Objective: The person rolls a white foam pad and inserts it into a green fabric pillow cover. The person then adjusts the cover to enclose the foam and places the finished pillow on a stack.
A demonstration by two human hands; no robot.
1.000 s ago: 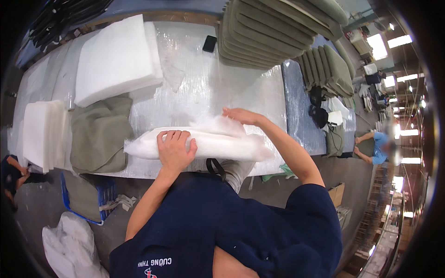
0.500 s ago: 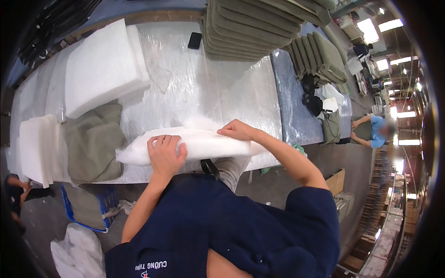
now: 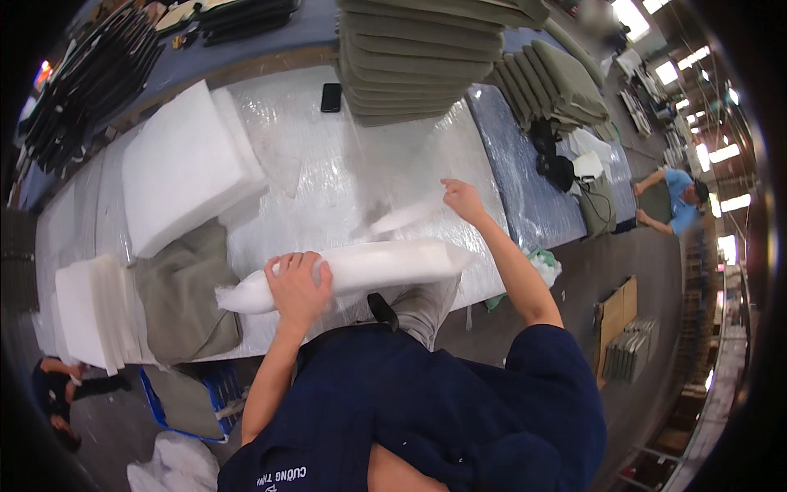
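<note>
A thick white wadding pad (image 3: 377,264) lies along the near edge of the plastic-covered table (image 3: 311,176), against my front. My left hand (image 3: 299,287) grips its left part, fingers over the top and thumb toward the right. Beyond the pad's right half, my right hand (image 3: 465,201) is closed in a pinch. From those fingers a thin, blurred strip of white wadding (image 3: 406,216) trails to the left, just above the table. Loose fibres fray at the pad's left end.
A grey-green cloth cover (image 3: 184,295) lies left of the pad, beside white foam sheets (image 3: 88,312) and larger white wadding sheets (image 3: 188,168). A black phone (image 3: 330,97) and stacked grey-green cushions (image 3: 418,66) are farther back. One person (image 3: 679,197) works at the right, another (image 3: 56,394) at lower left.
My right hand has lifted off the pad and moved away and to the right, drawing out a strip of wadding. My left hand still grips the pad. The view has shifted slightly.
</note>
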